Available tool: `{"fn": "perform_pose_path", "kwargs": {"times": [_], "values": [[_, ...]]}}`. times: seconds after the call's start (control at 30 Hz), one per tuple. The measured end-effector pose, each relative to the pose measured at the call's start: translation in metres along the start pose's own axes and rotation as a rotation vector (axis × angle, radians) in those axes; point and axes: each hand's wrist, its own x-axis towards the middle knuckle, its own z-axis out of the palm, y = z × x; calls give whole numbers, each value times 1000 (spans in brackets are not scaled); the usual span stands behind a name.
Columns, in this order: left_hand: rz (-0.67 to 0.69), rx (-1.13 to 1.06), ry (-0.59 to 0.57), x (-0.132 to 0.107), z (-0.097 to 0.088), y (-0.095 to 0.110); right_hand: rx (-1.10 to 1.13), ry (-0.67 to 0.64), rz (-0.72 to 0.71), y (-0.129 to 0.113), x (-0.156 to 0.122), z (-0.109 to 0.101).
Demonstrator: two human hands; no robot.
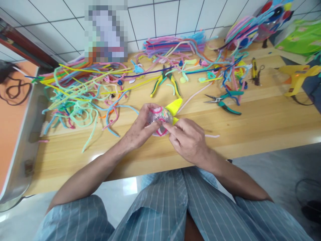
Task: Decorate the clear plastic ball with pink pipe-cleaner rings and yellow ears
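A clear, rounded plastic piece [157,116], trimmed with bright pink pipe cleaner [162,130], is held just above the table's front part. My left hand [141,130] grips it from the left, thumb pressed on its near face. Fuzzy yellow pointed pieces [175,107] stick out on its right. My right hand [188,139] is closed, its fingertips pinching at the pink trim beside my left thumb; the exact grip is partly hidden. A pale pink pipe cleaner [195,96] runs off behind the right hand, and a pale end [212,136] shows beyond that hand.
Yellow-green pliers [165,82] lie open behind my hands; teal needle-nose pliers [225,102] lie to the right. Tangled pipe cleaners [75,100] cover the left, with a bundle [173,47] by the wall. A yellow glue gun [297,78] and a cutter [254,70] are at the right.
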Motion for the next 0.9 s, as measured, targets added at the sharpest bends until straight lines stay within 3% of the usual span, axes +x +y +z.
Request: {"fn": "perform_pose_path", "kwargs": {"times": [0.27, 0.57, 0.9], "values": [[-43, -19, -8, 0, 1, 4, 24, 7, -11, 1, -1, 3], [3, -22, -19, -1, -1, 2, 35, -30, 0, 1, -3, 1], [19, 90, 42, -4, 4, 8, 108, -12, 17, -6, 0, -2]]}}
